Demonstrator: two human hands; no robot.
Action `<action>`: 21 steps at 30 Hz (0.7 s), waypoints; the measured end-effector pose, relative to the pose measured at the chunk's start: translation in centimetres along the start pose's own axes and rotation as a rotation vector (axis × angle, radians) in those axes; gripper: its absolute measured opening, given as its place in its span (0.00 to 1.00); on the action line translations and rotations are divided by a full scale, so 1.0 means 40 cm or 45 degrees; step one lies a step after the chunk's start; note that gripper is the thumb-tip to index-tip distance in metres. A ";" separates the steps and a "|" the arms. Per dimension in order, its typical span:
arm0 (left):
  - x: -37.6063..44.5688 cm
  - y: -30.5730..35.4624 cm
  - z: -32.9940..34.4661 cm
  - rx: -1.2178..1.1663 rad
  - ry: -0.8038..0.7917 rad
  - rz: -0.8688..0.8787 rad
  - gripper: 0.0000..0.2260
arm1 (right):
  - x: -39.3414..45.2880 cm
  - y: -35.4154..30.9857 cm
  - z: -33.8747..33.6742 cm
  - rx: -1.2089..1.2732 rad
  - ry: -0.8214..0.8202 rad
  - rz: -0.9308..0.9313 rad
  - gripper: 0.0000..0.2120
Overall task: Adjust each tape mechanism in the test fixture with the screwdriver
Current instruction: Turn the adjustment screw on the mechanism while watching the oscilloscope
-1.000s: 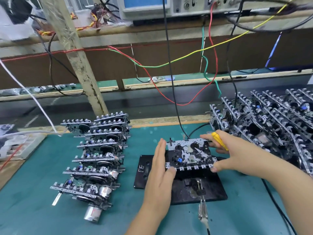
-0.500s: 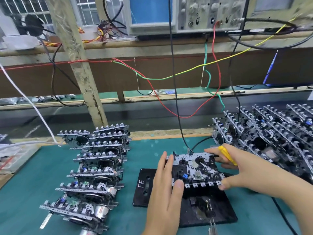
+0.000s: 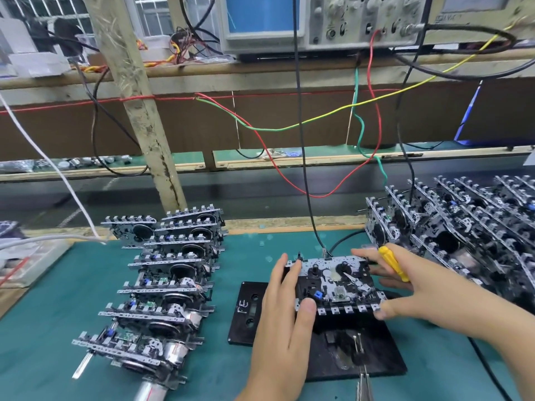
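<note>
Hands came first in the view, both reaching in from six o'clock. Left hand [image 3: 285, 311] lay flat with straight fingers along the nine o'clock edge of the tape mechanism [image 3: 335, 283], thumb against its near corner, pressing rather than gripping. Right hand [image 3: 405, 287] was spread across the three o'clock side, thumb on the near corner and fingers along the far edge, with the yellow screwdriver [image 3: 394, 263] tucked between the fingers, its tip not visible. Whether the fingers were curled tight on the handle could not be told for sure; it looked pinched.

The mechanism sat on the black fixture plate [image 3: 373, 354], with a cassette [image 3: 250, 309] touching the plate's nine o'clock side. By my judgement the unit was being seated, not yet adjusted. If it went down crooked, the screw would not line up and the blade could skid across the small levers. The idle screwdriver, carried while the hand pushed, could slip out or scratch the parts.

At twelve o'clock of the mechanism a black cable [image 3: 304, 169] dropped to a plug at its far edge; a sideways shove could tug that loose. Further off, a leaning stack of mechanisms [image 3: 170, 273] stood at nine o'clock and a crowded batch [image 3: 463, 227] at three o'clock, just beside the right hand; a careless elbow or wrist could topple either. Beyond, on the shelf at twelve o'clock, sat the oscilloscope [image 3: 318, 21] with its blue screen.
</note>
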State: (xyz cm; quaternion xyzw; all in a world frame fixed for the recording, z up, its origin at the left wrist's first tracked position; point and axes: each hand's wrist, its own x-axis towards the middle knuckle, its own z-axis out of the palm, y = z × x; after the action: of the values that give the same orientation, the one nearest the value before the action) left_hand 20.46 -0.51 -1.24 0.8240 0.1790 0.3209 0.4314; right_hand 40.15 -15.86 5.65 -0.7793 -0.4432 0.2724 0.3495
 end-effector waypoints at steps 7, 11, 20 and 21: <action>0.001 0.001 -0.002 -0.004 -0.007 -0.033 0.29 | -0.032 0.005 0.042 0.049 0.217 -0.090 0.34; 0.001 0.003 -0.001 -0.018 -0.004 -0.037 0.27 | -0.068 0.005 0.076 -0.136 0.421 -0.181 0.28; -0.006 0.025 -0.042 0.165 0.180 0.022 0.25 | -0.072 -0.004 0.170 0.029 0.753 -0.458 0.14; -0.004 0.018 -0.057 0.247 0.253 -0.028 0.25 | -0.072 -0.003 0.176 0.025 0.747 -0.474 0.15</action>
State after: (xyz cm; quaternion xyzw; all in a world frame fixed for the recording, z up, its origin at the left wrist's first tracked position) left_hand 18.80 0.33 0.26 0.8240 0.2599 0.3773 0.3334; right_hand 33.61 -16.21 1.79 -0.7267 -0.4556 -0.0274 0.5134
